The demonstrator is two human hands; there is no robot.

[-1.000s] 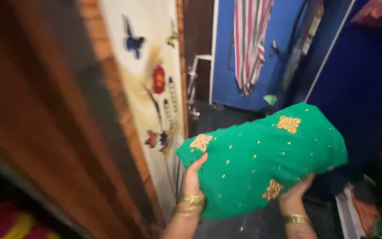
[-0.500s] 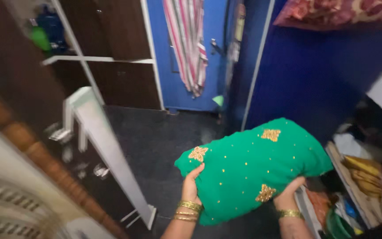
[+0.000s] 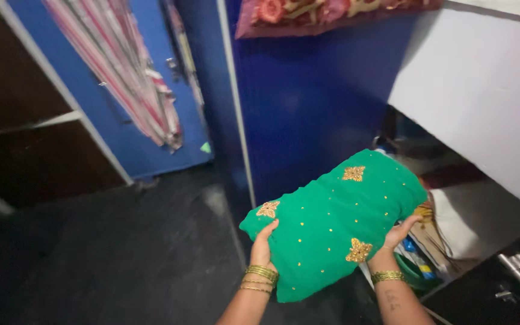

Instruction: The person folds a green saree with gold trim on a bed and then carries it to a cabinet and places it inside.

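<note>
Head camera looks down at two hands carrying a big folded green cloth (image 3: 332,225) with little gold flowers and dots on it. The left hand (image 3: 264,242) is curled around the near left end of the cloth, thumb on top and fingers tucked under, and gold bangles (image 3: 259,278) sit on that wrist. The right hand (image 3: 399,233) is cupped under the right side, holding it from below, with one gold bangle on its wrist. The cloth is up in the air, over the dark floor (image 3: 121,253) and right in front of a blue cupboard (image 3: 314,102). Its far end pokes toward a low open shelf (image 3: 452,210) on the right, where there are some yellow things, a green tub (image 3: 413,274) and other bits I cannot make out. I think the cloth could slip, because it is soft and floppy and only held at its two ends, so the middle may sag and the folds may fall open. If one hand lets go too soon, the heavy end could drop onto the floor and get dusty. The shelf looks crowded, so the cloth may bump the things there and push them out. A striped cloth (image 3: 127,78) hangs on the blue door (image 3: 121,144) to the left, well apart from the hands. A dark door with a shiny metal latch (image 3: 516,271) stands open near the right elbow, and the gold trim might snag on it.
</note>
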